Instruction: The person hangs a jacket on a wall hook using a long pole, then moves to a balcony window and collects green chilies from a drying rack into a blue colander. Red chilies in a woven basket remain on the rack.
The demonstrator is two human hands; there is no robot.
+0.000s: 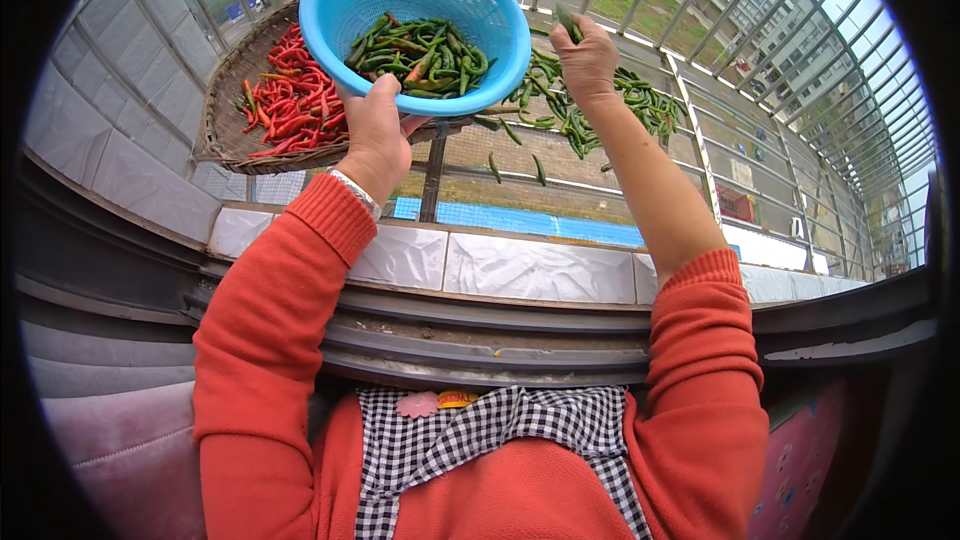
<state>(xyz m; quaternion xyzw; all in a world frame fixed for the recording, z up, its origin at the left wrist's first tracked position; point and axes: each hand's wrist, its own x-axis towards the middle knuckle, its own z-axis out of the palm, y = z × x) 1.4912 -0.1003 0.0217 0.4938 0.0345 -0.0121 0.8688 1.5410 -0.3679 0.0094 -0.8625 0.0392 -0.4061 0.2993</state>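
My left hand (375, 139) grips the near rim of a blue plastic colander (495, 90), its thumb over the edge. Inside the tilted colander lies a heap of green chili peppers (420, 56), a few partly red. My right hand (589, 60), raised to the right of the colander, is closed on a green chili pepper (568, 22) that pokes out above the fingers. Beneath that hand, more green chilies (645, 101) are spread on a mesh over the metal bars. Left of and partly behind the colander, red chilies (296, 112) lie in a round woven basket (225, 101).
A metal window cage (697, 127) surrounds the chilies, with the ground far below it. The white tiled sill (517, 266) and dark window track (487, 330) run between my body and the cage. A few single green chilies (540, 169) lie nearer the sill.
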